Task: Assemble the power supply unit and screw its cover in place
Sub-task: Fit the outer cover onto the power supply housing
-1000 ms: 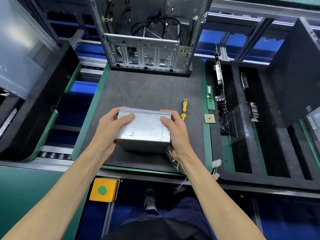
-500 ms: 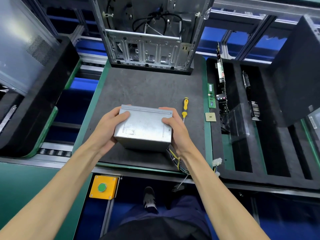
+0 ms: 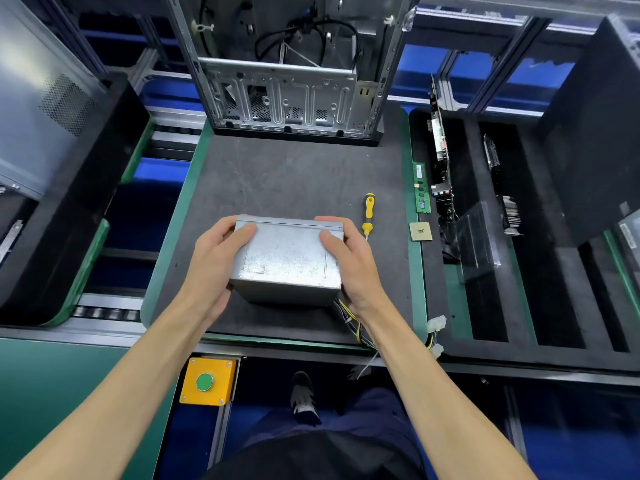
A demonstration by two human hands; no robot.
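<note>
Above the dark desk (image 3: 277,174), my left hand (image 3: 214,261) and right hand (image 3: 353,265) clasping opposite sides of the metal power supply unit (image 3: 289,258), thumbs on top, forearms outstretched, yellow screwdriver (image 3: 368,213) just beside

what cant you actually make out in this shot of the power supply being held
- Power supply, head view: the underside and far face are turned away. Whether it rests on the mat or is lifted is unclear.
- Cables: where they enter is hidden by the right hand.
- Left hand: fingers behind the box are hidden.
- Screwdriver: tip too small.
- Chip: markings too small.
</note>
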